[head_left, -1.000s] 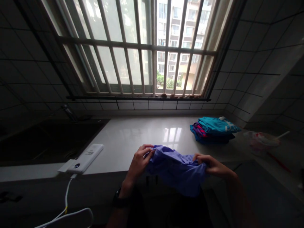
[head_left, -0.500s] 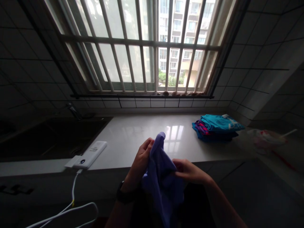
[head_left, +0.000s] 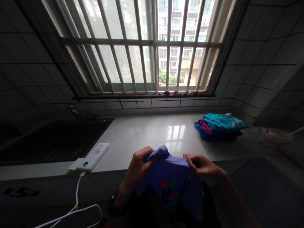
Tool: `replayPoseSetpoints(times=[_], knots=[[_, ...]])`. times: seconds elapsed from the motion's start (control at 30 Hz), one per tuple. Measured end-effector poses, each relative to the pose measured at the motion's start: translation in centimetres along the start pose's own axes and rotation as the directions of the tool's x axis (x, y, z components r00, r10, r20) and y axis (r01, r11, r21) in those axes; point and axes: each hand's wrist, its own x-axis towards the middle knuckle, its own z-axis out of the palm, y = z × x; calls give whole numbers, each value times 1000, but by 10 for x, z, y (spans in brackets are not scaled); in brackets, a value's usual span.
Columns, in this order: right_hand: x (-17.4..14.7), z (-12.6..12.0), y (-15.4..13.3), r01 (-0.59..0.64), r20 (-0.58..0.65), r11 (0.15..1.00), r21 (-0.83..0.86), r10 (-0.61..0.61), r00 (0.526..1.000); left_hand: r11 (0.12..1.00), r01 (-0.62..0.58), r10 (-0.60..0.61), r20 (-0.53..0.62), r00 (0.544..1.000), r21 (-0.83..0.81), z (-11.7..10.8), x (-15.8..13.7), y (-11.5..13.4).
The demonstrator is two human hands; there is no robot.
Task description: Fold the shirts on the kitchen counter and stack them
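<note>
A purple garment [head_left: 166, 177] with a red, green and black print hangs between my hands, in front of the counter edge. My left hand [head_left: 140, 166] is closed around its bunched upper left part. Pinched in my right hand [head_left: 200, 164] is the upper right edge, and the cloth is stretched between the two. The lower part falls into shadow, so its full shape is hidden. Farther right on the counter lies a stack of folded clothes [head_left: 220, 123], bright blue on top with purple, red and dark blue layers below.
A white power bank [head_left: 96, 156] with a white cable [head_left: 77, 193] lies at the front edge of the counter [head_left: 133, 133], beside the dark sink [head_left: 54, 139] and its faucet [head_left: 76, 113]. At far right sits a clear plastic bag [head_left: 273, 137]. Behind is a barred window [head_left: 140, 41].
My hands have moved apart and the garment has spread between them, so its print now shows. My right hand has gone to the right and slightly up, gripping the upper edge.
</note>
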Motion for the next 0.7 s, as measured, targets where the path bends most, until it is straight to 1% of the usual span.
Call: replayPoseSetpoints(times=[0.07, 0.1, 0.13, 0.17, 0.2, 0.23, 0.27, 0.3, 0.33, 0.37, 0.4, 0.43, 0.47, 0.5, 0.53, 0.57, 0.6, 0.63, 0.67, 0.7], knots=[[-5, -8, -5, -72, -76, 990, -123, 63, 995, 1000, -16, 11, -199, 980, -24, -4, 1, -1], [-7, -11, -9, -104, -122, 971, -217, 79, 989, 999, -14, 5, -266, 964, -34, -6, 2, -2], [-9, -15, -12, -125, -173, 936, -330, 70, 982, 999, -7, -4, -300, 954, -37, -9, 3, -3], [-11, -17, -14, -138, -231, 880, -455, 33, 972, 999, 3, -15, -307, 952, -38, -11, 3, -5], [-12, -18, -17, -154, -297, 805, -572, -28, 954, 999, 17, -28, -297, 955, -40, -13, 3, -6], [-12, -19, -19, -183, -372, 726, -662, -107, 922, 998, 32, -44, -276, 960, -49, -15, 1, -7], [-12, -18, -20, -232, -458, 663, -712, -188, 869, 997, 51, -65, -248, 967, -64, -16, -3, -8], [-11, -17, -21, -291, -545, 632, -718, -251, 800, 994, 64, -80, -209, 975, -83, -16, -7, -8], [-9, -15, -22, -344, -626, 642, -686, -278, 729, 993, 63, -79, -155, 985, -104, -16, -12, -7], [-7, -13, -23, -369, -691, 691, -622, -262, 673, 991, 37, -46, -67, 997, -129, -16, -17, -6], [-4, -10, -24, -358, -734, 765, -535, -210, 646, 986, -18, 29, 62, 998, -165, -15, -22, -5], [-1, -6, -25, -317, -747, 842, -436, -142, 650, 972, -85, 131, 204, 970, -219, -13, -24, -4], [3, -3, -28, -258, -732, 905, -337, -80, 677, 949, -141, 233, 324, 917, -282, -11, -24, -2], [7, 1, -31, -192, -699, 948, -252, -41, 714, 927, -169, 301, 392, 869, -336, -8, -23, -1], [11, 5, -35, -129, -660, 972, -195, -33, 750, 917, -172, 318, 401, 859, -360, -4, -20, 1], [14, 8, -39, -71, -621, 982, -176, -54, 782, 923, -159, 286, 350, 892, -350, 2, -17, 4], [18, 12, -43, -24, -591, 980, -195, -98, 800, 940, -133, 217, 250, 944, -314, 9, -14, 7], [22, 15, -46, 14, -577, 971, -239, -154, 802, 956, -106, 147, 133, 980, -272, 18, -14, 10], [26, 17, -49, 40, -573, 956, -290, -207, 793, 968, -91, 101, 32, 994, -234, 27, -16, 14], [30, 20, -51, 49, -578, 942, -333, -245, 779, 976, -92, 86, -42, 995, -195, 39, -22, 19]])
